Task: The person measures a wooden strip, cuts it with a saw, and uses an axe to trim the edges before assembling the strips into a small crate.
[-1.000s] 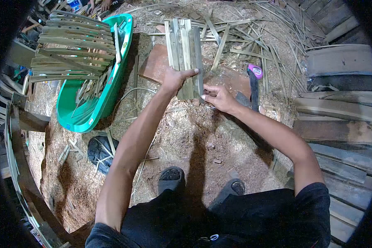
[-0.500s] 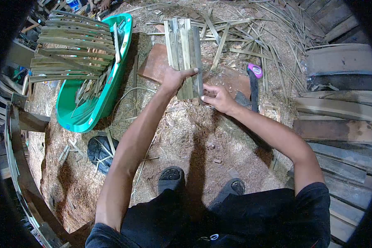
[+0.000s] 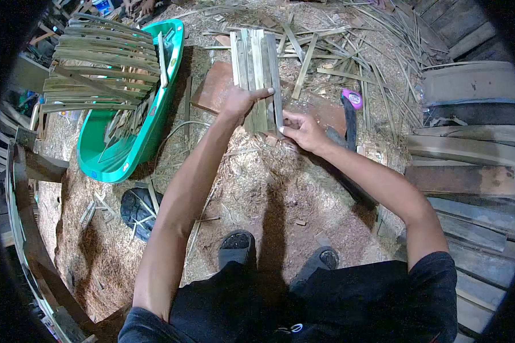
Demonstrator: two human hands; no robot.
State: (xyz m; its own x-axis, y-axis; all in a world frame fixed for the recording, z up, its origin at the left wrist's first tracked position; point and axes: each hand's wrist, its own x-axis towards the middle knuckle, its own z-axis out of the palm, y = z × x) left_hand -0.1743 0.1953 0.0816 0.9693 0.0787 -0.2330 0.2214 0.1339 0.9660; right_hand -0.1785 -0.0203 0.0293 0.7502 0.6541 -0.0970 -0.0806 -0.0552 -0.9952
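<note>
Several narrow wooden slats [image 3: 258, 63] stand side by side in a bundle in front of me. My left hand [image 3: 241, 104] is closed around the bundle's left side, its thumb lying across the front. At the lower right edge my right hand [image 3: 304, 131] pinches the outermost grey slat, thumb in front and fingers partly hidden behind. Beneath and behind the bundle lies a reddish-brown board [image 3: 214, 86]. To the right of my right hand is a tool with a dark, long body [image 3: 351, 123] and a pink end [image 3: 354, 98].
A green tub [image 3: 133, 160] stands at left, with curved wooden strips [image 3: 106, 54] stacked across it. Loose strips [image 3: 306, 66] litter the ground behind. Planks [image 3: 469, 180] line the right side. A black bag-like object [image 3: 138, 212] lies at lower left. Another person's hand [image 3: 146, 7] shows at the top.
The slat bundle and both hands have shifted very slightly. The left thumb sits a little higher, and the outermost slat appears slightly more apart from the others at the bottom.
</note>
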